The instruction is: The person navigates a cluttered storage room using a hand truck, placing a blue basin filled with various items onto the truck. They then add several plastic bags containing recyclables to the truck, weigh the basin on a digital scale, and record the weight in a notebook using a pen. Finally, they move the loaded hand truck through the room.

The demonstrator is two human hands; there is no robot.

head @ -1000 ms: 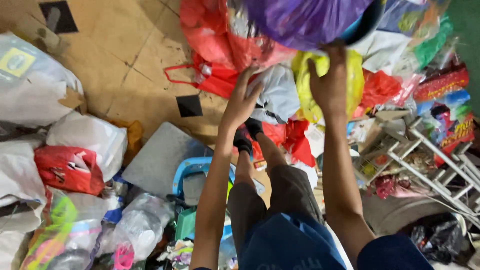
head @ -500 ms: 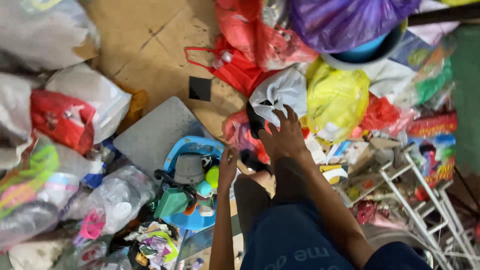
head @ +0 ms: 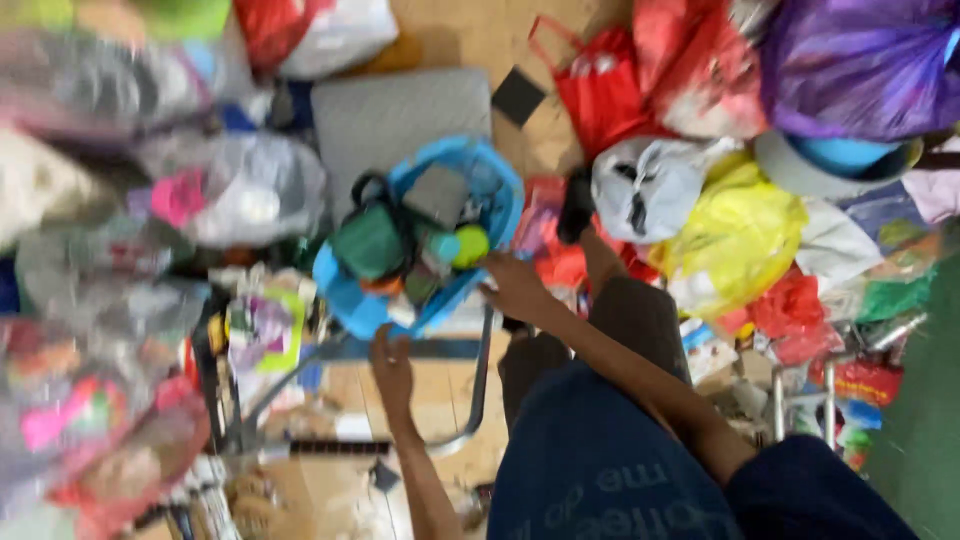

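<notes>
We saw a blue basket (head: 495, 195) sitting in the middle of a cluttered floor, and we place everything else by it. It was packed with small things: a green bag (head: 370, 242) with a black handle on its left side, a grey block (head: 437, 193) near its top, and a yellow-green ball (head: 470, 245) by its lower right rim. The right hand (head: 515, 285) rested at that lower right rim, fingers curled toward the basket's edge; motion blur kept us from telling whether it gripped the rim. The left hand (head: 392, 362) hung just below the basket, fingers loosely together and pointing up at its underside, apart from it as far as we could tell.

Behind the basket lay a flat grey board (head: 400, 115). To its right stood a heap of bags: a white bag (head: 650, 185) nearest, then a yellow bag (head: 740, 235), a red bag (head: 600, 90) above them, and a purple bag (head: 860, 65) farthest off. To the basket's left, clear plastic bags (head: 240, 190) were too blurred to describe. Below it ran a bent metal tube (head: 480, 380).
</notes>
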